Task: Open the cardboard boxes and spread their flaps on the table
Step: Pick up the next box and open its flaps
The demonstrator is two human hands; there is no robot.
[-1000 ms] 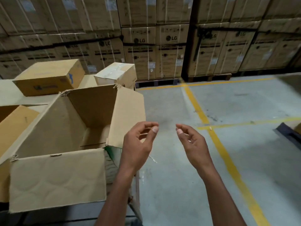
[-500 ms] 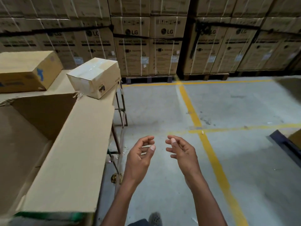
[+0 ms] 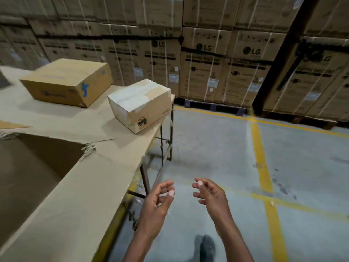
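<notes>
A large opened cardboard box (image 3: 34, 167) fills the lower left, its right flap (image 3: 75, 201) spread flat over the table edge. Farther back on the table (image 3: 56, 118) stand two closed boxes: a small taped one (image 3: 139, 103) near the right edge and a wider brown one (image 3: 66, 82) with a blue mark behind it. My left hand (image 3: 156, 203) and my right hand (image 3: 211, 197) hang over the floor to the right of the table, fingers loosely curled, holding nothing and touching no box.
Stacked LG washing-machine cartons (image 3: 207, 59) on pallets wall off the back. The grey concrete floor (image 3: 207, 148) carries yellow lines (image 3: 262, 167). The table's metal legs (image 3: 164, 146) show under its right edge. A dark shoe (image 3: 206, 248) is on the floor below my hands.
The view has swung and moved forward along the table's right side; the opened box slid to the lower left and the two closed boxes came closer. Both hands stay empty.
</notes>
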